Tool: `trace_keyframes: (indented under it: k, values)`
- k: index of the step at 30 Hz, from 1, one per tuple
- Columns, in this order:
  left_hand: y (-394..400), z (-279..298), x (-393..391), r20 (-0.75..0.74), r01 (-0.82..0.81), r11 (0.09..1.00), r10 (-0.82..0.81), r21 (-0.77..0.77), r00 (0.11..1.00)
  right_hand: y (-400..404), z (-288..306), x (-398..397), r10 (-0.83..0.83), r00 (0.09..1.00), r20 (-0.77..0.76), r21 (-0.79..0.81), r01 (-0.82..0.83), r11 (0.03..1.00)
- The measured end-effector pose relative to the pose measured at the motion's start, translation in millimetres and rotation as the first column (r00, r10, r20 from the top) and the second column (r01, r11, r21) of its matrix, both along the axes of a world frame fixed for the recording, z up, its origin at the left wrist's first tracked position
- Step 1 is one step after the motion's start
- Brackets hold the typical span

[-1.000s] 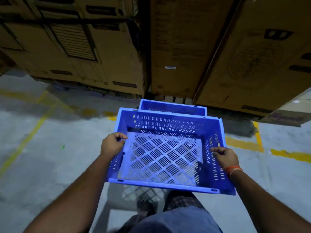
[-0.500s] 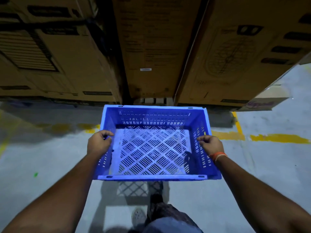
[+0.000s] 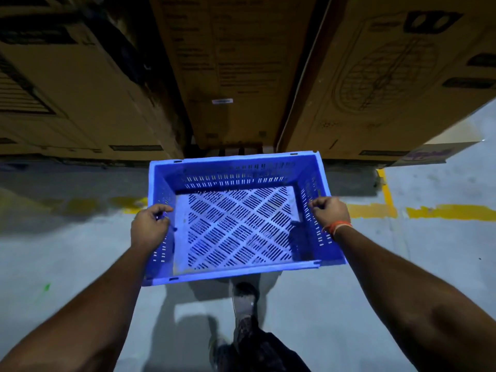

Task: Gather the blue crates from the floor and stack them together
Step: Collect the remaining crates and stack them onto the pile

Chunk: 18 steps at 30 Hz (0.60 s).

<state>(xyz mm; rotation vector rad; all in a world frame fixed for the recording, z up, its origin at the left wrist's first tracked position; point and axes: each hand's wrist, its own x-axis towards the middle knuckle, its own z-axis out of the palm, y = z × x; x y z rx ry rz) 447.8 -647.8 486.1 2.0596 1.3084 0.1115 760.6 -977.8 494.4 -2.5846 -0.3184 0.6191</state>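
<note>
My left hand (image 3: pixel 149 229) curled over the left rim of the blue crate (image 3: pixel 236 221), my right hand (image 3: pixel 329 212) gripped the right rim, holding it level above the grey floor (image 3: pixel 67 251), near tall cardboard boxes (image 3: pixel 236 63).

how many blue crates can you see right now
1: the blue crate, held above the floor by the left hand and right hand. Another may be hidden beneath it.

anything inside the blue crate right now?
No: the blue crate held by the left hand and right hand shows only its bare slotted bottom.
</note>
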Motion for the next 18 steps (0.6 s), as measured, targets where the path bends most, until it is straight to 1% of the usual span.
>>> trace_keyframes:
  k: [4, 7, 10, 14, 18]
  values:
    - [7, -10, 3, -0.083, 0.078, 0.996, -0.074, 0.050, 0.994, 0, -6, 0, 0.025, 0.996, 0.088, -0.061, -0.020, 0.998]
    - [6, -13, 2, -0.135, 0.091, 0.994, -0.082, 0.061, 0.987, 2, -6, 9, 0.060, 0.994, 0.087, -0.101, -0.051, 0.994]
    - [2, -13, 3, -0.153, 0.086, 0.994, -0.074, 0.070, 0.986, 5, -5, 15, 0.086, 0.993, 0.085, -0.141, -0.074, 0.987]
    - [-1, -9, 2, -0.144, 0.076, 0.995, -0.066, 0.064, 0.987, 4, -2, 11, 0.097, 0.991, 0.095, -0.148, -0.082, 0.986]
    - [-2, -5, 4, -0.148, 0.071, 0.996, -0.062, 0.058, 0.987, 2, 1, 5, 0.056, 0.996, 0.066, -0.151, -0.045, 0.987]
